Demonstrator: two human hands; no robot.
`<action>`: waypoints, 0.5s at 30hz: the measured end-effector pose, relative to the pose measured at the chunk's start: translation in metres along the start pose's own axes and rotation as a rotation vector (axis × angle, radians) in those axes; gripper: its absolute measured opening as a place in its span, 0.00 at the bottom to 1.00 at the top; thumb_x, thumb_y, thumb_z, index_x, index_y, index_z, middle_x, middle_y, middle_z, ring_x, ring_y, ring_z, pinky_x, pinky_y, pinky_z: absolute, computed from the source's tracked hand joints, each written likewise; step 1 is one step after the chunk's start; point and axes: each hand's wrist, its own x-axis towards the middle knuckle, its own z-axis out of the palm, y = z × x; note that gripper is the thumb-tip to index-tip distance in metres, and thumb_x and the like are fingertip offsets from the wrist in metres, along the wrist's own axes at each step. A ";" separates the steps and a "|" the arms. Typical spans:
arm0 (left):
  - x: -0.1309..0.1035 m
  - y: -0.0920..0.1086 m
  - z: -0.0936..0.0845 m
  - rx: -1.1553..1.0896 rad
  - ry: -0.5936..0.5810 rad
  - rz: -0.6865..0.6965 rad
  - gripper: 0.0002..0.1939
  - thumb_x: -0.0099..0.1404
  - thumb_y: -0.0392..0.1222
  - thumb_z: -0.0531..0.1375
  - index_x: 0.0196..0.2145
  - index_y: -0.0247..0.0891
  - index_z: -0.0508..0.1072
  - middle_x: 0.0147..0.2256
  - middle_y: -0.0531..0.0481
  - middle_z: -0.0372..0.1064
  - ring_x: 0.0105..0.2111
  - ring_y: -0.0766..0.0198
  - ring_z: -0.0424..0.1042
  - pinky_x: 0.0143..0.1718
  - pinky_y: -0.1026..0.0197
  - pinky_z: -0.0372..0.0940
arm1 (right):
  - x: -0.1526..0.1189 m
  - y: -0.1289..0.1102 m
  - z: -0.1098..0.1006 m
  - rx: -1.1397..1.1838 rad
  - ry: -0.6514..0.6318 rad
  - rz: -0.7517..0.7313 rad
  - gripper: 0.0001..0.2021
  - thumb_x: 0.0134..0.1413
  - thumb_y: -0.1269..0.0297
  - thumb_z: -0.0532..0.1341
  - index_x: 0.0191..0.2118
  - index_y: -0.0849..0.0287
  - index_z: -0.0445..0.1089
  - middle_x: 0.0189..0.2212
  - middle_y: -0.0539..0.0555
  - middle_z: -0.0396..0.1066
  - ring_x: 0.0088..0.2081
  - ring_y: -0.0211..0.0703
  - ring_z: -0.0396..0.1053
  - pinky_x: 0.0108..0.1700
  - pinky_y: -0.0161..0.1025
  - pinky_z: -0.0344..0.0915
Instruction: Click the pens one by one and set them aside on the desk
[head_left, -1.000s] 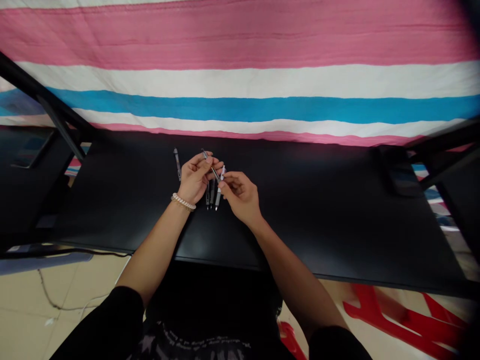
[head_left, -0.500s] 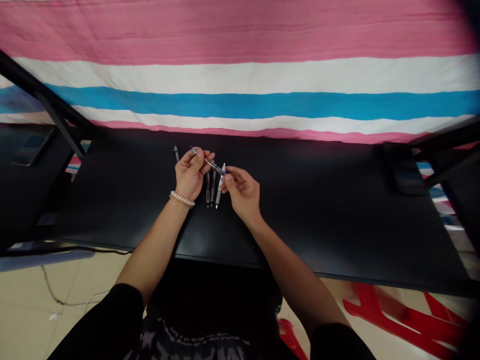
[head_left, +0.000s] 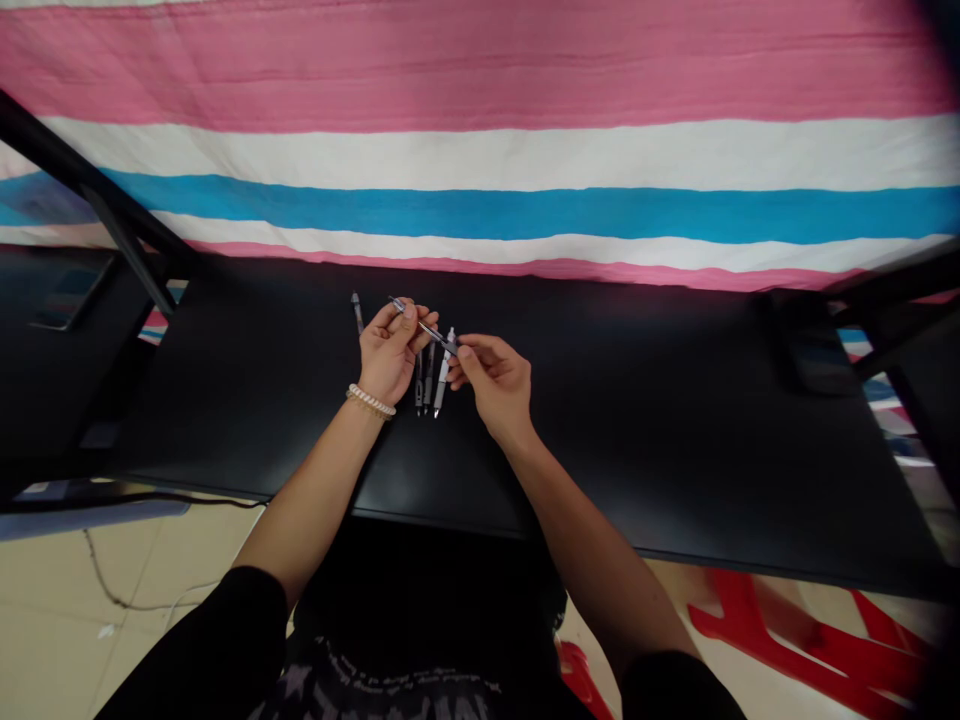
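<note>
Between my hands a slim pen [head_left: 430,329] is held at a slant above the table. My left hand [head_left: 390,348], with a braided white bracelet [head_left: 369,402] at the wrist, pinches its upper left part between thumb and fingers. On its dark lower right end, the thumb and fingertips of my right hand [head_left: 499,385] are closed. Beneath them a white pen [head_left: 444,375] and two dark pens [head_left: 419,390] lie side by side, tips toward me, partly covered by my hands. Another dark pen [head_left: 357,311] lies beyond my left hand, its lower part hidden.
The black table [head_left: 637,420] runs across the view, with a striped cloth [head_left: 480,160] hanging behind it. A dark flat object [head_left: 817,345] lies at the right end. Red plastic stools [head_left: 795,630] stand below on the right. A phone-like object [head_left: 71,295] rests on the left table.
Both hands have shifted slightly right in view, still holding the pen. The pens on the table have hardly moved.
</note>
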 end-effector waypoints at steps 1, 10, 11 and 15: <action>0.000 -0.001 0.000 -0.004 0.000 0.005 0.12 0.57 0.41 0.74 0.36 0.39 0.76 0.34 0.52 0.78 0.37 0.64 0.80 0.45 0.61 0.74 | 0.000 0.000 0.000 -0.020 0.003 0.000 0.13 0.56 0.51 0.68 0.40 0.53 0.77 0.29 0.50 0.75 0.26 0.39 0.73 0.30 0.41 0.76; 0.012 0.001 -0.010 -0.073 0.203 0.093 0.10 0.59 0.40 0.72 0.34 0.38 0.75 0.36 0.51 0.78 0.42 0.64 0.80 0.49 0.60 0.71 | -0.004 -0.015 -0.004 -0.338 0.132 -0.363 0.03 0.55 0.69 0.69 0.33 0.54 0.80 0.33 0.51 0.78 0.34 0.39 0.76 0.32 0.37 0.73; 0.010 0.000 -0.009 -0.066 0.175 0.074 0.10 0.59 0.40 0.72 0.34 0.38 0.75 0.36 0.51 0.78 0.41 0.64 0.80 0.49 0.60 0.71 | -0.005 -0.015 -0.004 -0.342 0.128 -0.374 0.03 0.56 0.69 0.69 0.33 0.54 0.80 0.33 0.51 0.78 0.34 0.40 0.76 0.32 0.37 0.74; 0.000 -0.008 0.000 -0.064 0.048 -0.021 0.11 0.59 0.39 0.72 0.36 0.38 0.75 0.34 0.52 0.78 0.38 0.64 0.80 0.46 0.60 0.72 | -0.006 -0.010 -0.003 -0.372 0.162 -0.384 0.02 0.55 0.66 0.70 0.32 0.52 0.81 0.35 0.52 0.80 0.36 0.43 0.78 0.40 0.44 0.78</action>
